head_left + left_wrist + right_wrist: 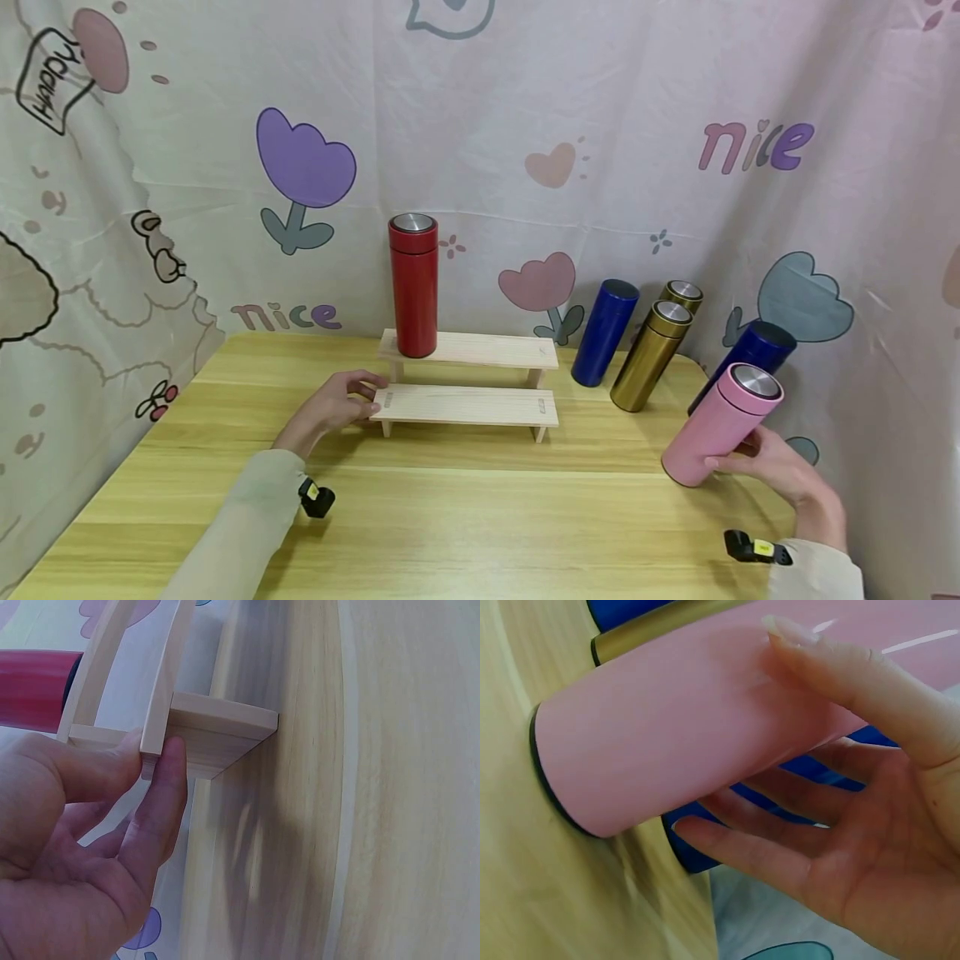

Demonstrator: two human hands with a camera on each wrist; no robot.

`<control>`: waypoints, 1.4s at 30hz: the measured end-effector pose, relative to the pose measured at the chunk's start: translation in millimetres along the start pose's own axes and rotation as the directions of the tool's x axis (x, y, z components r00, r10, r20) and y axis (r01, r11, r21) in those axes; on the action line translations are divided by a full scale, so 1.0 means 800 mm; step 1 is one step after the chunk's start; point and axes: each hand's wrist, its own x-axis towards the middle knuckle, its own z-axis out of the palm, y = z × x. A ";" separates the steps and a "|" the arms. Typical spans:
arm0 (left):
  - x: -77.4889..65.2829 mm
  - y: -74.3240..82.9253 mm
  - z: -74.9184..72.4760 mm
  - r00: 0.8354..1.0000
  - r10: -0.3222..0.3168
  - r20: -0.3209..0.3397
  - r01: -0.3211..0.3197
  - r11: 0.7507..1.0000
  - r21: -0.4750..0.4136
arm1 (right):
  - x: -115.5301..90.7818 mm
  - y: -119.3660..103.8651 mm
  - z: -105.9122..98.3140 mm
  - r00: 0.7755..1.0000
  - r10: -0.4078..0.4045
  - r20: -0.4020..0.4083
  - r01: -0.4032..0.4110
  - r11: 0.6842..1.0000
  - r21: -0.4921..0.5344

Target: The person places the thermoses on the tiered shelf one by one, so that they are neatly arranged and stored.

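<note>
A pale sleeve (240,525) lies nearest, left hand (337,406) pinching the stand (465,406) at its left end. Near the right edge of the surface (480,525), the right hand (780,468) grasps the pink flask (720,429); a slack grip might topple it into the blue flask (746,354) behind. Both flasks' contents are hidden.

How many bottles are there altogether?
6: a red bottle on the upper shelf; a pink bottle at the right hand; a blue bottle behind it; further left, another blue bottle, a front gold bottle, and a rear gold bottle, partly hidden. More could be hidden.
</note>
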 end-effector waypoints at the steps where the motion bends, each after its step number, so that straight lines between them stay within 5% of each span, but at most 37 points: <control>1: 0.000 0.000 0.000 1.000 0.002 0.000 -0.002 1.000 0.000 | 0.001 0.001 0.001 1.000 0.002 0.000 -0.002 1.000 0.005; 42: 0.000 0.001 -0.001 1.000 0.000 0.000 0.000 1.000 0.026 | 0.011 0.008 0.013 0.991 -0.110 -0.078 0.120 0.983 0.141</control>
